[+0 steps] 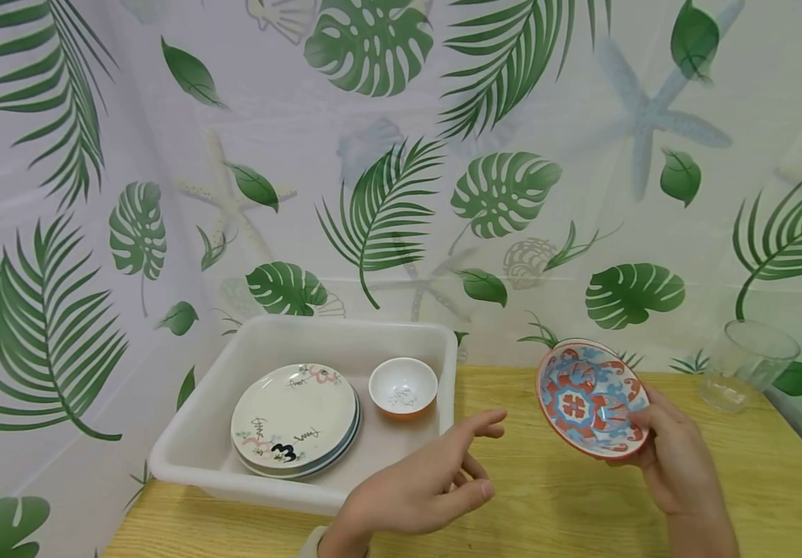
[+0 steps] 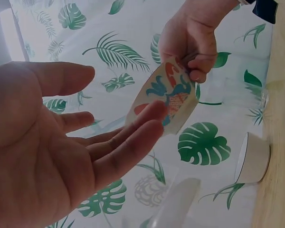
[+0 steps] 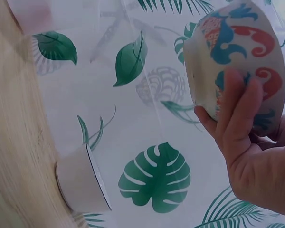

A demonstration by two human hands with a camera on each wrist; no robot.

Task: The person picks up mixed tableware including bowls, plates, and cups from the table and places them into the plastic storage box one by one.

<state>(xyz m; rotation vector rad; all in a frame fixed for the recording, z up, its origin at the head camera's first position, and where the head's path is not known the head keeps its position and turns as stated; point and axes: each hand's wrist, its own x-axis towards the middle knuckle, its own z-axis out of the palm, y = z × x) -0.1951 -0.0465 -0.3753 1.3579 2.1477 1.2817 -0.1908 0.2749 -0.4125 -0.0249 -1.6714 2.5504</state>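
Note:
My right hand point(image 1: 676, 457) grips a patterned bowl point(image 1: 578, 403) by its right side, thumb over the rim and inside. Red and blue designs cover the bowl, which is held tilted above the table with its inside toward the head camera. The right wrist view shows the fingers spread under the bowl's painted outside point(image 3: 270, 45). To the left of the bowl, apart from it, my left hand point(image 1: 425, 484) hovers in front of the tub's right corner. Its fingers are loosely extended and hold nothing.
A white plastic tub point(image 1: 194, 484) holds stacked plates point(image 1: 289, 422) and a small white bowl with an orange outside point(image 1: 404, 387). A clear glass point(image 1: 745, 372) stands at the table's back right. Near the leaf-print backdrop sits a white dark-rimmed vessel point(image 3: 80, 183).

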